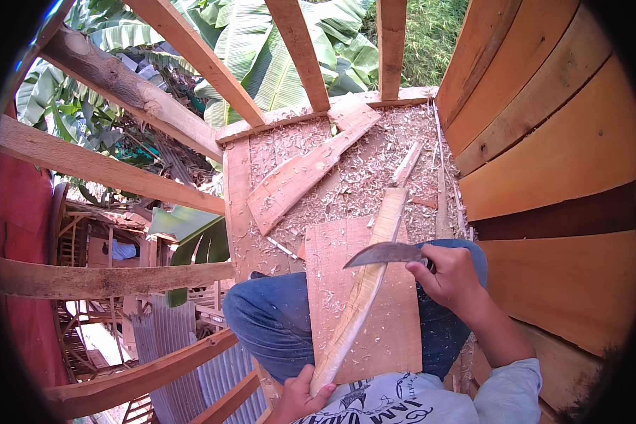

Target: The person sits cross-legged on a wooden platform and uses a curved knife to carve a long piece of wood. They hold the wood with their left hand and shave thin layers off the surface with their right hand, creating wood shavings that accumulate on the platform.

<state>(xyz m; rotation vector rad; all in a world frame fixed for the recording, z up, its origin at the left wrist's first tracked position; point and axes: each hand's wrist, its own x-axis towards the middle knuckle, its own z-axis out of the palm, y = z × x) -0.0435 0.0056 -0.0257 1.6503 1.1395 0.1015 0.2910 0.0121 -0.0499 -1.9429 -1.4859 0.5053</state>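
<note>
A long pale wooden strip point(360, 300) slants across a flat board point(396, 325) that rests over my lap. Its near end is gripped by my left hand point(302, 396), close to my shirt. My right hand point(449, 279) is closed round the dark handle of a curved knife point(387, 254). The knife's blade lies across the strip around its middle, pointing left; whether the edge bites into the wood cannot be made out. Small shavings dot the lap board.
Wood shavings point(353, 180) cover the plank floor ahead, with a tapered board point(311, 169) and a thin offcut point(407, 164) among them. Wooden railing bars point(113, 279) run along the left and front. A plank wall point(558, 275) rises close on the right. Banana leaves point(251, 56) grow outside.
</note>
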